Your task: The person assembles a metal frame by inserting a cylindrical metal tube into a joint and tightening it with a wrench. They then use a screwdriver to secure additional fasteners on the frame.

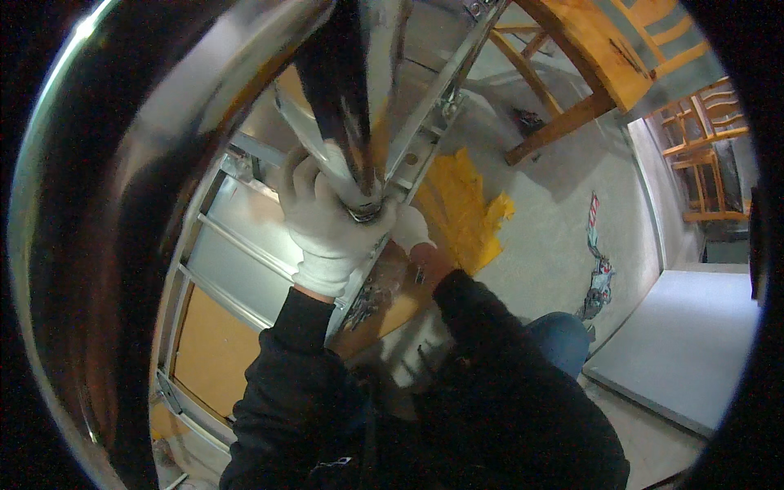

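Observation:
My left hand (322,219), in a white knitted glove, is closed round the lower end of a shiny chrome tube (339,90). The tube stands up toward me from the corner of a metal frame (237,249). Past the frame's edge rail, my right hand (414,233), in a white glove too, reaches in close beside the tube's end. Its fingers are hidden behind the left hand and the rail. Just below the hands, small metal fasteners (371,304) lie in a clear plastic bag on brown cardboard (396,322).
A large shiny curved metal part (106,245) fills the left side. Crumpled yellow sheeting (469,214) lies on the floor. A cable-like item with a red-and-white striped end (594,214) is to the right. Wooden furniture (584,57) stands far right, above a grey panel (686,343).

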`<state>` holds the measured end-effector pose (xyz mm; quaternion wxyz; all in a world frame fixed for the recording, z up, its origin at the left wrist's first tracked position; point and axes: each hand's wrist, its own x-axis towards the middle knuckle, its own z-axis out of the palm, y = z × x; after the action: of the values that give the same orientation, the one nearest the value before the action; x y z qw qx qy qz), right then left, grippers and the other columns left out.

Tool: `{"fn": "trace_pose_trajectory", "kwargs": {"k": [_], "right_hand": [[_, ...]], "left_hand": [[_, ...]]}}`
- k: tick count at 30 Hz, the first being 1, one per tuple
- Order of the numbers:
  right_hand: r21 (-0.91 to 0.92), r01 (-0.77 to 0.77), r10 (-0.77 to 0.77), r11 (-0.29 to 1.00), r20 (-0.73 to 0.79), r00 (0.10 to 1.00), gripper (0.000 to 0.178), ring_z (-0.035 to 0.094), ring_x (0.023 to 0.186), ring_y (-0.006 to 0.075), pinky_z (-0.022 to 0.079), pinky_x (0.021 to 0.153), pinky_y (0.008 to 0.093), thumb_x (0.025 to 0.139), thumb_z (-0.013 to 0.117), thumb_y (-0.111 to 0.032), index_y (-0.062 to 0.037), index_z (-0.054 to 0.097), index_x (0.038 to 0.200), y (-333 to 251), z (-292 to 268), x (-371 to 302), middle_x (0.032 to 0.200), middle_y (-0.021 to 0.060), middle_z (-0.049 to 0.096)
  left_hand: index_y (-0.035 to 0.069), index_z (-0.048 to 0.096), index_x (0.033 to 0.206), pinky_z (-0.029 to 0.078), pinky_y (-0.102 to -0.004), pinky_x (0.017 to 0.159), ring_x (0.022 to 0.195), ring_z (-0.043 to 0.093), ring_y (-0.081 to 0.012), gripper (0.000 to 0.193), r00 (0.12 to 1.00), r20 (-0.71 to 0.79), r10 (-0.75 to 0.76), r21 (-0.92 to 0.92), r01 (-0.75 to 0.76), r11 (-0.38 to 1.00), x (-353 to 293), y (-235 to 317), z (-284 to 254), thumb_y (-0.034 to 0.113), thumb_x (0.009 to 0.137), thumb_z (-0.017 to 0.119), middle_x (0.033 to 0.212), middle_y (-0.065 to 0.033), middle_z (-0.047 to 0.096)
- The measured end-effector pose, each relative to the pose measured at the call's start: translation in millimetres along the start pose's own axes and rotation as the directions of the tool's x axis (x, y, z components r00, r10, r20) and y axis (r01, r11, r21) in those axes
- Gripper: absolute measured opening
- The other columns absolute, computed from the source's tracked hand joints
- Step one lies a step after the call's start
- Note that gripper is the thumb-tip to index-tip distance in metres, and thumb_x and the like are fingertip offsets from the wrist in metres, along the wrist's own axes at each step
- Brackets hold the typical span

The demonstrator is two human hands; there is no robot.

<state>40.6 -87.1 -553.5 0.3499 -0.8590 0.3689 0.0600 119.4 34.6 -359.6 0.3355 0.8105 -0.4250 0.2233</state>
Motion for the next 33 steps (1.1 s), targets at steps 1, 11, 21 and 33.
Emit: {"fn": "trace_pose_trajectory", "kwargs": {"k": [1,11,21,33], "right_hand": [[-0.018,0.017,-0.019,1.000,-0.089,0.996,0.032,0.062,0.088,0.0400,0.049,0.077,0.0459,0.087,0.047,-0.025,-0.0005,0.066,0.093,3,13,2,0.090,0.0242,0.064],[0.313,-0.114,0.202,0.943,-0.264,0.943,0.033,0.061,0.090,0.0403,0.050,0.077,0.0441,0.081,0.060,-0.027,0.0048,0.062,0.093,3,36,9,0.091,0.0260,0.064],[0.206,0.021,0.050,0.978,-0.335,0.941,0.025,0.062,0.087,0.0397,0.051,0.075,0.0459,0.081,0.058,-0.019,-0.0025,0.062,0.100,17,-11,23,0.090,0.0233,0.065],[-0.313,0.327,-0.293,0.892,0.152,0.944,0.028,0.063,0.089,0.0361,0.051,0.077,0.0465,0.084,0.054,-0.032,-0.0128,0.066,0.101,28,-44,37,0.093,0.0148,0.066]], "left_hand": [[0.003,0.055,0.106,0.043,-0.0490,0.085,0.108,0.047,-0.0400,0.067,1.000,-0.004,-0.001,-0.007,0.001,1.000,0,2,1,0.034,0.053,0.081,0.101,-0.0145,0.051],[0.005,0.056,0.101,0.041,-0.0491,0.087,0.109,0.046,-0.0377,0.061,0.998,-0.052,0.045,-0.075,-0.049,0.996,10,3,2,0.035,0.053,0.080,0.105,-0.0119,0.050],[0.005,0.055,0.101,0.040,-0.0498,0.090,0.113,0.044,-0.0387,0.058,0.995,-0.095,0.040,-0.013,-0.041,0.999,8,9,-3,0.034,0.055,0.078,0.109,-0.0110,0.050],[0.004,0.055,0.100,0.041,-0.0499,0.090,0.114,0.043,-0.0397,0.060,0.997,-0.068,0.042,-0.008,-0.043,0.999,8,11,0,0.035,0.055,0.078,0.110,-0.0122,0.050]]}}
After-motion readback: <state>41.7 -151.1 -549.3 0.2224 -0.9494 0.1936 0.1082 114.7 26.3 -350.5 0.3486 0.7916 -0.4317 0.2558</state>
